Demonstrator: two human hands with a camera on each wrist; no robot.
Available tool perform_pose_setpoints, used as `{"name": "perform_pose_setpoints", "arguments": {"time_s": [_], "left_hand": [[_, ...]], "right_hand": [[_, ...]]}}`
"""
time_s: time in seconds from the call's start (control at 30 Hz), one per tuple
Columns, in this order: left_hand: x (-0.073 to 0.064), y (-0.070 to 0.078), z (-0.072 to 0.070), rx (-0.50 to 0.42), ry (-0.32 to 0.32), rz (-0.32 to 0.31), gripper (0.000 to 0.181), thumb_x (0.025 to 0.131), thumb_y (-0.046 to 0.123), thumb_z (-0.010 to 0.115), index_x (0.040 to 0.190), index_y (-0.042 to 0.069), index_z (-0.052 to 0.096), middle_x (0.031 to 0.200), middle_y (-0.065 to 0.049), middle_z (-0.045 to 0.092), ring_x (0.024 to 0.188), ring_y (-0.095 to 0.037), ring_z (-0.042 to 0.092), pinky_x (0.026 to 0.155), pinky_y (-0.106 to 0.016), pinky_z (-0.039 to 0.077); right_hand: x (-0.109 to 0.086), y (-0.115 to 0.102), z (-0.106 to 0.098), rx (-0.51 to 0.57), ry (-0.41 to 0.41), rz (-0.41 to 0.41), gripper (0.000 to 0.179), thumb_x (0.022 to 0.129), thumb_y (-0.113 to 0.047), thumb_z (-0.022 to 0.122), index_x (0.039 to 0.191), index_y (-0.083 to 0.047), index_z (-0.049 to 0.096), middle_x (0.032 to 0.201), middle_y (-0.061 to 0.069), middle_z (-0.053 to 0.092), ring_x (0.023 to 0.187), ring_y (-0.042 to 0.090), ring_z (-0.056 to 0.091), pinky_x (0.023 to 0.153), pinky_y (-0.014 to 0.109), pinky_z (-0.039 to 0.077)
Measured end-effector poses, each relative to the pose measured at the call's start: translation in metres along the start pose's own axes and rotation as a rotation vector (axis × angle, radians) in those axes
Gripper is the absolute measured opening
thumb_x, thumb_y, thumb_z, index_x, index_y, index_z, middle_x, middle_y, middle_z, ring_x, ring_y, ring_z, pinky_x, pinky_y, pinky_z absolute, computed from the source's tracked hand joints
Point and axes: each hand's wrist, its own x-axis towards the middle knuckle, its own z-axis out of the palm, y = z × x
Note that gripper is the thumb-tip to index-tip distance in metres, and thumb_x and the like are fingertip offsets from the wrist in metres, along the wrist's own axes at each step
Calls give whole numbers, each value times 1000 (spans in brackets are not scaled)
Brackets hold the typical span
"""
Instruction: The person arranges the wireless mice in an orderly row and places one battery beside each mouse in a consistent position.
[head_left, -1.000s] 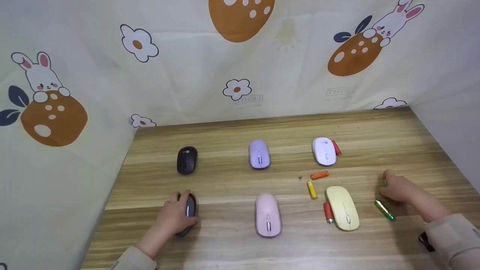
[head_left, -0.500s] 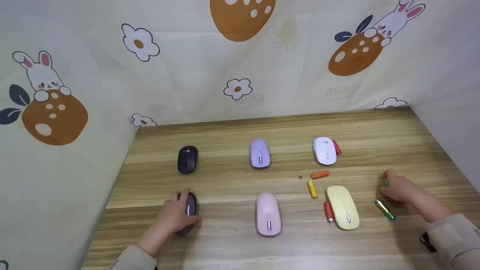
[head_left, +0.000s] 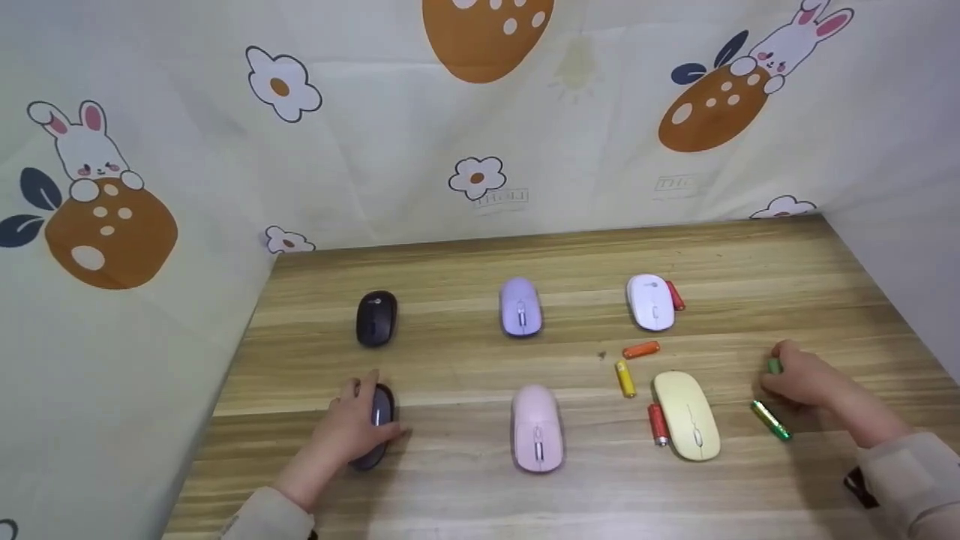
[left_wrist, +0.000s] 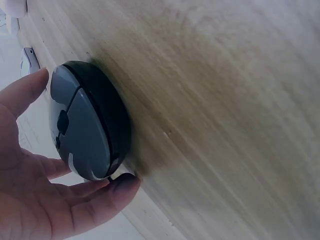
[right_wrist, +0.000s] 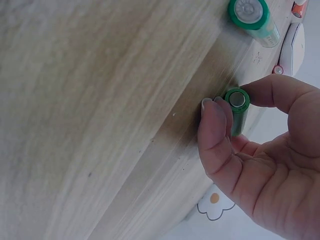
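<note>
My left hand (head_left: 349, 427) is over a dark grey computer mouse (head_left: 382, 405) on the wooden table. In the left wrist view, its fingers touch the near end of the mouse (left_wrist: 85, 125), while a thin gap shows between thumb and mouse. At the table's right side, my right hand (head_left: 799, 379) pinches a green battery (head_left: 775, 365). The right wrist view shows this battery (right_wrist: 237, 99) end-on, between thumb and fingertips. A second green battery (head_left: 771, 420) lies just in front of that hand.
Other mice stand about: black (head_left: 376, 319), purple (head_left: 520, 307), white (head_left: 651, 301), pink (head_left: 538, 429) and yellow (head_left: 686, 416). An orange battery (head_left: 641, 350), a yellow battery (head_left: 625, 379) and two red batteries (head_left: 658, 425) lie near the right ones. A patterned cloth (head_left: 390, 120) walls the back.
My left thumb and index finger have spread slightly away from the dark grey mouse. My right hand stays nearly in place, and more of its green battery shows.
</note>
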Motion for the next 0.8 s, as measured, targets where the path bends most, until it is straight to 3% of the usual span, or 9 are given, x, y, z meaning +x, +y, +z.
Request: {"name": "perform_pose_setpoints", "arguments": {"time_s": [0.2, 0.43, 0.53, 0.67, 0.8], "left_hand": [[0, 13, 0, 144, 139, 95, 82, 74, 38, 72, 135, -3, 35, 130, -34, 36, 110, -53, 41, 84, -60, 39], [-2, 51, -1, 128, 250, 265, 71, 75, 31, 73, 130, -1, 41, 123, -28, 45, 107, -46, 46, 86, -56, 40], [-4, 72, 1, 110, 221, 340, 66, 78, 31, 70, 130, 2, 42, 126, -27, 44, 110, -44, 46, 89, -54, 40], [-6, 99, 9, 68, 90, 400, 67, 80, 34, 67, 135, 6, 41, 132, -24, 40, 116, -42, 44, 96, -54, 36], [-6, 119, 26, 99, 11, 473, 66, 79, 35, 68, 133, 6, 43, 131, -22, 42, 113, -38, 48, 95, -50, 38]], "right_hand": [[-1, 0, 0, -5, 2, 1, 37, 82, -6, 46, 105, 18, 30, 69, 12, 46, 53, 15, 51, 46, 29, 45], [-2, 0, 1, -32, 4, -56, 42, 82, -5, 45, 109, 23, 28, 66, 9, 47, 52, 14, 50, 46, 27, 44], [-1, 0, 2, -36, 9, -41, 43, 82, -5, 45, 110, 23, 28, 68, 11, 47, 52, 14, 51, 46, 28, 45], [0, -2, 1, -28, 3, -3, 44, 83, -6, 45, 113, 21, 27, 71, 15, 48, 54, 16, 52, 48, 29, 45], [0, -2, 1, -17, -2, 18, 43, 83, -6, 44, 114, 20, 27, 72, 16, 48, 55, 16, 52, 48, 29, 46]]}}
